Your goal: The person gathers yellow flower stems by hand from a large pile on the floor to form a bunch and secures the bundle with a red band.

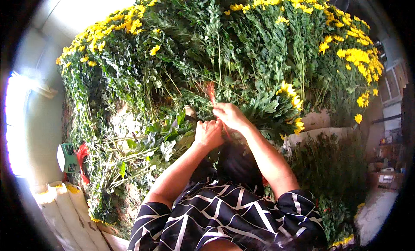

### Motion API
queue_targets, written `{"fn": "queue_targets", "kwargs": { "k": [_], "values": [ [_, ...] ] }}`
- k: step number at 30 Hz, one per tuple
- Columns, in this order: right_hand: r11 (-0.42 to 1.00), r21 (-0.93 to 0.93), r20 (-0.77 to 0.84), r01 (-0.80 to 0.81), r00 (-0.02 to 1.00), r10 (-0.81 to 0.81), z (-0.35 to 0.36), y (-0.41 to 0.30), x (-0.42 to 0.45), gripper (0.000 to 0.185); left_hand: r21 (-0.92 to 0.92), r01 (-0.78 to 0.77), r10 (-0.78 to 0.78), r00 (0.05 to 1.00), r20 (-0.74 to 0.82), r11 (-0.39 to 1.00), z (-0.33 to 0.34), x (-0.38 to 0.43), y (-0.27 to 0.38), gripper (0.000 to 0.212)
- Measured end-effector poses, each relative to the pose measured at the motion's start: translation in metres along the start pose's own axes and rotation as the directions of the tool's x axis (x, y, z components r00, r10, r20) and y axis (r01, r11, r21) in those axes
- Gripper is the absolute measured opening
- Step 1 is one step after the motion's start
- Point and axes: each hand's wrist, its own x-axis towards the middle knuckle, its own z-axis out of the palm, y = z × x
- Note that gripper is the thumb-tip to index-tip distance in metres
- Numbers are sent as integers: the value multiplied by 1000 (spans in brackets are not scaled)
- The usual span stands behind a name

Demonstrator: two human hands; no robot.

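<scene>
A bundle of yellow chrysanthemums lies across my lap, its flower heads [295, 101] on the right and its leafy cut stems [139, 152] reaching left. My right hand [231, 116] is over the middle of the bundle, thumb and fingers pinched on a red string [210, 91] whose frayed end sticks out beyond them. Against it, my left hand [209, 133] is curled, with a strand of the same red string running between the two hands. My fingers hide how the string passes around the stems.
Long chrysanthemum stems [207, 40] are heaped in a wide arc before me, blooms outward. On the left stands a green plastic stool [68, 158] with a hank of red strings [83, 161]. Below it lie white wrapped flower bundles [66, 212]. Darker foliage [324, 163] is at right.
</scene>
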Motion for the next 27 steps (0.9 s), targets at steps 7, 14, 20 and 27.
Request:
{"fn": "queue_targets", "kwargs": {
  "k": [7, 14, 20, 27],
  "values": [
    [996, -7, -274, 90, 958, -89, -3, -7, -16, 18, -907, -299, 1, 950, -313, 297, 8, 12, -25, 25],
    [945, -313, -332, -90, 943, -20, -22, -50, -69, 20, -997, -79, -77, 994, -81, 26, 16, 17, -28, 17],
    [887, -458, 332, 52, 936, 117, -23, -74, -142, 15, -940, -148, 96, 988, -124, 309, 5, 8, -31, 20],
    [743, -581, -95, 332, 879, -467, -22, -47, -6, 14, -867, -371, 372, 897, -241, 332, 3, 8, -34, 18]
  ]
}}
